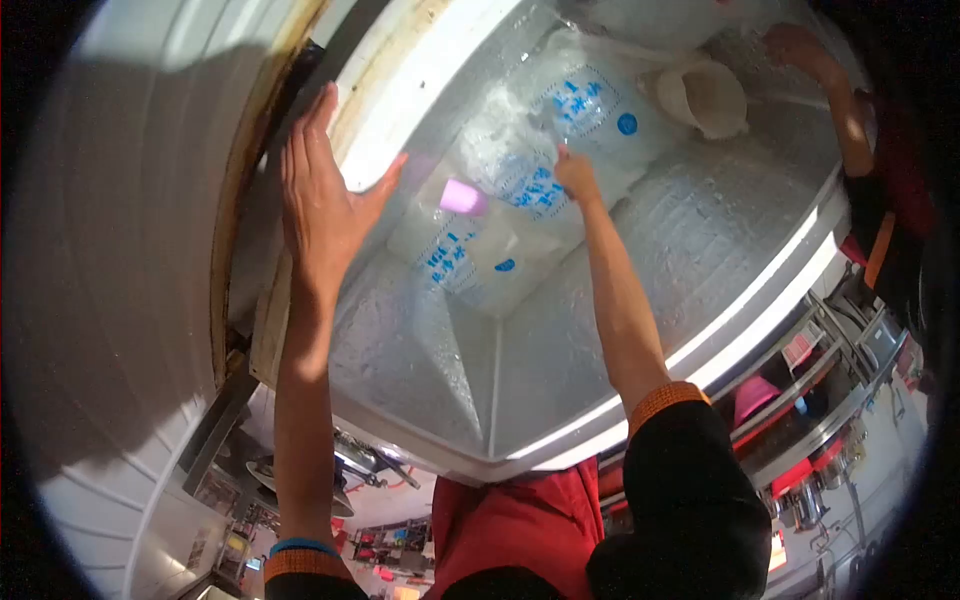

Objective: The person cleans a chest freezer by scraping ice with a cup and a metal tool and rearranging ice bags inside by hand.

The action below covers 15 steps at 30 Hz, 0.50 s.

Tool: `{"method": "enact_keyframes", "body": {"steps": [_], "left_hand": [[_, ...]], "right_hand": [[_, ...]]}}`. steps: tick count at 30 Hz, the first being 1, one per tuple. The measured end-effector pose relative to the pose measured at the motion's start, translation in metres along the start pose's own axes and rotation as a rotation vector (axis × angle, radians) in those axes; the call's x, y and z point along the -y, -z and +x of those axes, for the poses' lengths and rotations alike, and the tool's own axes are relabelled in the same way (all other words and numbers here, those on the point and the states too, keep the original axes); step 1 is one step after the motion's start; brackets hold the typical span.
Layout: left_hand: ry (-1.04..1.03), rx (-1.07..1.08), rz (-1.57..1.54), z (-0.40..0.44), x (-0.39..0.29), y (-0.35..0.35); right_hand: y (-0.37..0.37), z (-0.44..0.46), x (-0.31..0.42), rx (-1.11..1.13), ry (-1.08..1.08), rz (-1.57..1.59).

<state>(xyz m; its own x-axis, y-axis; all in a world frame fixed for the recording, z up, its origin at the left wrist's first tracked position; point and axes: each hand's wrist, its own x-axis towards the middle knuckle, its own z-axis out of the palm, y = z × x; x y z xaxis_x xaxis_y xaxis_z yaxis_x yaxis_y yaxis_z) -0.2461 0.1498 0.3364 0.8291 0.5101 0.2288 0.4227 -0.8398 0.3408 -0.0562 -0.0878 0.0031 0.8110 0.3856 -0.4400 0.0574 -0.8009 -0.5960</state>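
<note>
My left hand (325,200) lies with its fingers apart against the white rim (400,90) of a deep metal-lined chest. Inside the chest, my right hand (577,174) is closed over the clear bags with blue print (540,190); what it grips is too small and blurred to make out. Loose ice (490,135) shows around the bags. A pink cup (462,197) lies on them, left of my right hand. Another printed bag (450,255) lies nearer to me.
A co-worker's hand (800,50) reaches into the chest at the upper right, near a whitish round container (703,98). A ribbed panel (130,220) stands on the left. Metal shelves with red items (800,470) are at the lower right.
</note>
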Motion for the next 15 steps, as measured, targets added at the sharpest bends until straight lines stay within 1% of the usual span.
{"method": "enact_keyframes", "body": {"steps": [2,3,5,6,7,9,10,11,13,14,15], "left_hand": [[0.022,-0.004,0.016,-0.003,0.002,0.001],[0.015,0.005,0.007,-0.003,0.001,0.001],[0.001,-0.006,-0.007,0.001,0.001,0.003],[0.022,0.002,0.004,-0.001,-0.001,0.004],[0.037,0.016,0.011,-0.001,-0.003,0.004],[0.046,0.035,-0.004,-0.003,-0.008,0.005],[0.052,0.03,0.006,0.0,-0.004,0.006],[0.044,0.015,0.02,0.001,-0.001,0.006],[0.058,0.026,0.018,-0.001,-0.002,0.005],[0.066,0.031,0.012,0.0,-0.002,0.004],[0.069,0.054,0.003,-0.002,-0.001,0.005]], "right_hand": [[0.028,0.013,0.017,0.119,-0.147,0.062],[0.026,0.006,0.029,0.119,-0.138,0.064],[0.022,-0.004,0.048,-0.216,-0.019,0.164],[-0.006,-0.008,0.01,-0.127,0.049,-0.063],[-0.01,-0.003,-0.005,-0.136,0.042,-0.068],[-0.012,-0.001,-0.022,-0.049,0.084,-0.235],[0.034,-0.005,0.04,0.14,-0.146,-0.064],[0.028,-0.012,0.051,0.134,-0.129,-0.05],[0.031,-0.011,0.068,-0.184,-0.04,0.172],[0.037,-0.008,0.071,-0.188,-0.041,0.17],[0.043,-0.011,0.068,-0.032,-0.13,0.101]]}}
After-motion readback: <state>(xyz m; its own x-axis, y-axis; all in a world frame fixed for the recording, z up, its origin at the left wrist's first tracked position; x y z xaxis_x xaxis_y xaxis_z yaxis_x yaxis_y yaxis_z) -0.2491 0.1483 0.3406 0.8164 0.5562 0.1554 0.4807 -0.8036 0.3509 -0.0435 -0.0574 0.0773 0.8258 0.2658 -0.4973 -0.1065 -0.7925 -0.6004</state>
